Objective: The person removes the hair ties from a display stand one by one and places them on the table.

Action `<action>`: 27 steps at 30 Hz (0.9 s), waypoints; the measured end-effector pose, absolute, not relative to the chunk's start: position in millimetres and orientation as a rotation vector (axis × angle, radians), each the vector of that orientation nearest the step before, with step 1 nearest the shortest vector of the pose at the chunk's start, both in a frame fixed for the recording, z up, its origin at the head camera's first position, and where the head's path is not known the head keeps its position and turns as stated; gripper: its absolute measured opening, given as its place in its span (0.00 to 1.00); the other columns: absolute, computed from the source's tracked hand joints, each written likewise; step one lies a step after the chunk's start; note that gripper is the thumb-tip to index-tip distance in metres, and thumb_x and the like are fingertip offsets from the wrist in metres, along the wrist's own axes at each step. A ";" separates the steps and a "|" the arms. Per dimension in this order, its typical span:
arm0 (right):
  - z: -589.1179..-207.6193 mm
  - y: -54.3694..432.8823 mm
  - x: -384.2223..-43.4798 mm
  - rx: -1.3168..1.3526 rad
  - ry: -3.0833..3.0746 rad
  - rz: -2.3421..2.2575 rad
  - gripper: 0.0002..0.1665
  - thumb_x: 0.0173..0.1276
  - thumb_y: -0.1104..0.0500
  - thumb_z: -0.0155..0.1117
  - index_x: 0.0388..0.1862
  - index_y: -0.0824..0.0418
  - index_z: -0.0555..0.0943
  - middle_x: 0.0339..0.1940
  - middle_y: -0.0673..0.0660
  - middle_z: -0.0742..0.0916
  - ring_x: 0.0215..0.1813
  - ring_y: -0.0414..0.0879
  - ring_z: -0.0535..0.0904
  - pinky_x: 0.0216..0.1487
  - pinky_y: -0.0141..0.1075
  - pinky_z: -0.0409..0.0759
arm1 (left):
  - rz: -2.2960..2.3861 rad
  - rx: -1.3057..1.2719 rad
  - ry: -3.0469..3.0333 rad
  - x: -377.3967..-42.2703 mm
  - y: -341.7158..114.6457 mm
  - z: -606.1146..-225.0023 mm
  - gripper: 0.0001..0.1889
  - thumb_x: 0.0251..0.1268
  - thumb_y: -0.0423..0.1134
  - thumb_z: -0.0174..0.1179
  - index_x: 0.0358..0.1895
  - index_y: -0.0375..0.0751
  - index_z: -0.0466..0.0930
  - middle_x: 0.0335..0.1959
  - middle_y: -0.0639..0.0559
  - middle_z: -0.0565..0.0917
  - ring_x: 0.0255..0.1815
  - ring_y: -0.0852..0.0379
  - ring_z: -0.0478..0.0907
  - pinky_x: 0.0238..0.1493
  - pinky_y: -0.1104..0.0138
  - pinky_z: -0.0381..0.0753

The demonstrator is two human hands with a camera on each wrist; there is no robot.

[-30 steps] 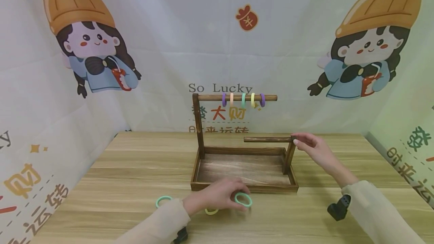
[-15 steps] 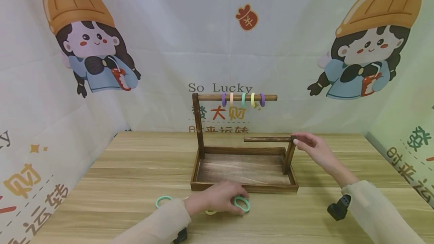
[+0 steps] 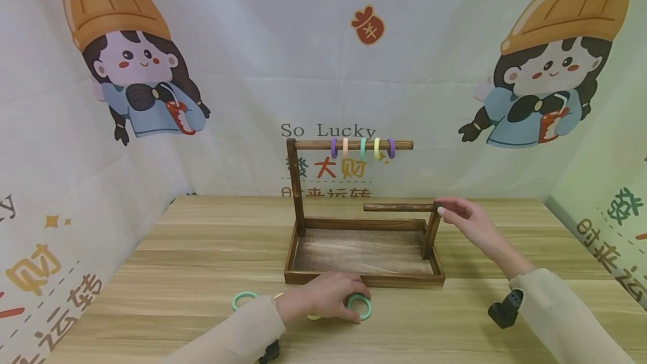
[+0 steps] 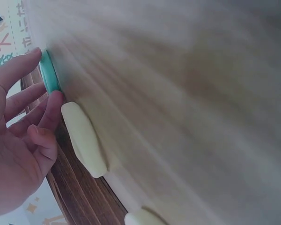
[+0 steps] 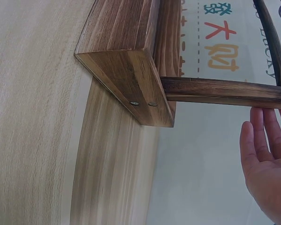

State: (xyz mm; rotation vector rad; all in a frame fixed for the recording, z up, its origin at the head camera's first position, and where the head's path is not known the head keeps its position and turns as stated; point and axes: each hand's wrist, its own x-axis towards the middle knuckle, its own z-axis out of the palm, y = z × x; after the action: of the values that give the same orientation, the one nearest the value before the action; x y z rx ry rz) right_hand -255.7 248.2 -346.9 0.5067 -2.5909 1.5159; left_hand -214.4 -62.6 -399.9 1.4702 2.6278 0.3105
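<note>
Left hand (image 3: 329,295): here we see the grip pinching a green ring (image 4: 48,71), thumb on one edge, fingertips on the other.
Pinched ring: we find it low at the desk (image 3: 192,251), just in front of the tray's near wall (image 3: 404,281).
Yellow rings: we spot one yellow ring (image 4: 83,140) right beside those fingers, and a farther yellow ring (image 4: 144,217) cut off by the left wrist view; from the head, the hand and wrist hide most of both.
Loose green: we have another green ring (image 3: 244,294) lying flat, near the left sleeve (image 3: 242,327).
Right hand (image 3: 470,222): over to the rack, where this grip pinches the top of the short post (image 3: 429,236), right where the lower bar (image 3: 396,208) joins; the other fingers reach out, nearly straight.
Upper bar (image 3: 313,145): we count five hanging here, left to right: a purple ring (image 3: 334,152), a peach ring (image 3: 345,150), a mint ring (image 3: 363,151), a pale yellow ring (image 3: 376,150) and a second purple ring (image 3: 391,151).
Tall post (image 3: 296,190): we see it upright at the tray's left end, carrying that upper bar.
Backdrop (image 3: 253,44): behind it all we get white cloth, cartoon figures and "So Lucky" lettering.
</note>
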 end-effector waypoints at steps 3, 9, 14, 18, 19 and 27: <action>-347.0 248.3 -256.0 0.505 -2.592 1.510 0.29 0.67 0.48 0.49 0.59 0.66 0.67 0.55 0.64 0.73 0.52 0.51 0.71 0.49 0.41 0.72 | 0.306 1.474 2.633 -213.4 -63.1 -398.8 0.19 0.50 0.50 0.63 0.46 0.49 0.77 0.40 0.61 0.75 0.34 0.71 0.69 0.30 0.82 0.66; -347.3 248.2 -256.4 0.503 -2.593 1.499 0.28 0.67 0.48 0.49 0.58 0.66 0.67 0.55 0.64 0.74 0.51 0.50 0.72 0.48 0.39 0.73 | 0.368 1.475 2.618 -211.4 -67.1 -392.4 0.19 0.53 0.50 0.61 0.48 0.47 0.77 0.41 0.60 0.74 0.30 0.71 0.68 0.28 0.81 0.66; -347.2 248.6 -256.6 0.506 -2.588 1.506 0.28 0.67 0.49 0.50 0.58 0.66 0.67 0.55 0.64 0.74 0.51 0.47 0.72 0.46 0.33 0.73 | 0.464 1.452 2.655 -211.5 -73.6 -383.1 0.20 0.56 0.52 0.57 0.49 0.46 0.76 0.40 0.60 0.74 0.25 0.70 0.68 0.23 0.79 0.66; -347.2 248.9 -256.4 0.509 -2.586 1.512 0.28 0.67 0.49 0.50 0.59 0.66 0.67 0.55 0.63 0.74 0.49 0.43 0.72 0.45 0.32 0.73 | 0.533 1.465 2.731 -213.3 -80.8 -377.1 0.19 0.57 0.50 0.58 0.49 0.47 0.75 0.42 0.59 0.74 0.29 0.66 0.71 0.26 0.78 0.68; -347.1 248.8 -256.4 0.508 -2.586 1.512 0.28 0.67 0.49 0.50 0.59 0.66 0.67 0.55 0.63 0.74 0.49 0.42 0.72 0.45 0.32 0.73 | 0.558 1.473 2.750 -214.0 -83.2 -376.4 0.18 0.57 0.49 0.58 0.49 0.46 0.75 0.42 0.58 0.75 0.31 0.66 0.72 0.28 0.77 0.69; -346.6 248.6 -255.4 0.510 -2.582 1.517 0.28 0.67 0.49 0.50 0.59 0.66 0.67 0.55 0.63 0.74 0.49 0.44 0.73 0.45 0.31 0.73 | 0.557 1.433 2.981 -221.9 -105.3 -381.8 0.20 0.58 0.47 0.57 0.52 0.41 0.73 0.47 0.51 0.74 0.44 0.56 0.73 0.43 0.63 0.74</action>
State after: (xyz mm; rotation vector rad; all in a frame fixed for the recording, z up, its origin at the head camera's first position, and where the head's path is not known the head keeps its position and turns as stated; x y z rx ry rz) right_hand -255.4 248.6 -346.6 0.5101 -2.5820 1.5173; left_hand -221.9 -105.3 -381.8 1.4328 2.9812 0.5569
